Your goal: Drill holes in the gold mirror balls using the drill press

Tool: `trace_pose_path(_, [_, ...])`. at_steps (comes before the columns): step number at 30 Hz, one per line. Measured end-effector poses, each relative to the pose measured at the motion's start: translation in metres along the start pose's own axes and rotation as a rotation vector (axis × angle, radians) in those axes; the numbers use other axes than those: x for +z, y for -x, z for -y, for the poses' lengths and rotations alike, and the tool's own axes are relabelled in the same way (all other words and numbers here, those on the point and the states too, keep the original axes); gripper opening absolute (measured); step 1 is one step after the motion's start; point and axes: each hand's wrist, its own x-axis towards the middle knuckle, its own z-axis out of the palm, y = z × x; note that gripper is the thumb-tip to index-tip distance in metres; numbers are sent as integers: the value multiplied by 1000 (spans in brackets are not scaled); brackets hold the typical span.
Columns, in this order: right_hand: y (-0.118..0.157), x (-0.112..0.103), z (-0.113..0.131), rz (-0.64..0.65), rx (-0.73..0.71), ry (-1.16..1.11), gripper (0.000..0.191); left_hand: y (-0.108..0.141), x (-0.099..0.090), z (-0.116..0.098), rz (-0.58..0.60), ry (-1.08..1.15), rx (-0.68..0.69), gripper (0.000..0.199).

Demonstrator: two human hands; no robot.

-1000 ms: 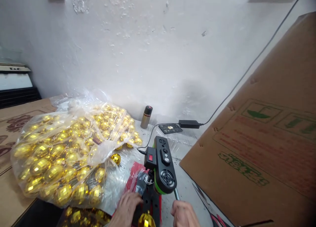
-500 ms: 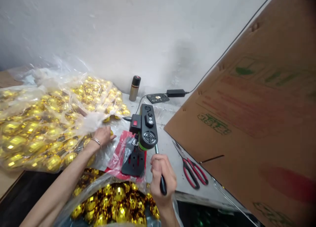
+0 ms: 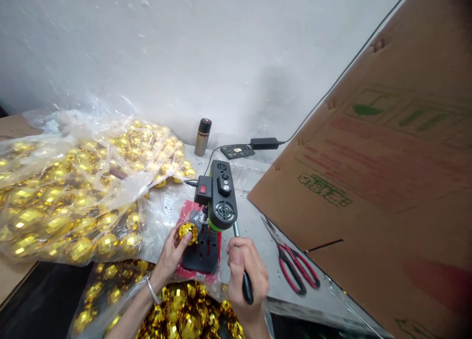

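Carton (image 3: 368,191) fills the right side, by the bench (image 3: 254,280). Clear bag of gold balls (image 3: 84,196) at left, open bag of more (image 3: 190,319) nearest the person. Black lever machine (image 3: 223,196) between, base over red plastic (image 3: 188,208). Scissors (image 3: 291,262) right of it. Right hand (image 3: 249,267): grip wrapped around the lever handle (image 3: 248,289). Left hand (image 3: 171,253): grip at ball width, thumb and fingers holding one gold ball (image 3: 187,234) by the base's left edge; can't tell if touching.

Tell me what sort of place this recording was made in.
Probably a small workshop or assembly corner, judging by the small black machine with a hand lever, the big clear bag of gold faceted balls and the large cardboard box.
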Motion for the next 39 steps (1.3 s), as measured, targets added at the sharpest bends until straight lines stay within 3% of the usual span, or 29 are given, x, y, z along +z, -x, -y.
trace_pose_path(4, [-1, -1, -1, 24, -2, 21, 26, -5, 6, 16, -60, -171, 138, 71])
trace_pose_path(16, [1, 1, -2, 14, -17, 18, 26, -3, 12, 34, 6, -530, 382, 57])
trace_pose_path(19, [2, 1, -2, 23, -4, 18, 26, -6, 14, 44, -24, -585, 461, 55])
trace_pose_path(24, [5, 0, -2, 25, 9, 26, 26, -11, 16, 52, 34, -578, 547, 55])
trace_pose_path(31, [2, -3, 1, 32, -12, 57, 27, -11, 14, 36, 203, -548, 475, 55])
trace_pose_path(39, [4, 0, -3, -3, -34, 71, 28, -14, 11, 34, 234, -520, 423, 61])
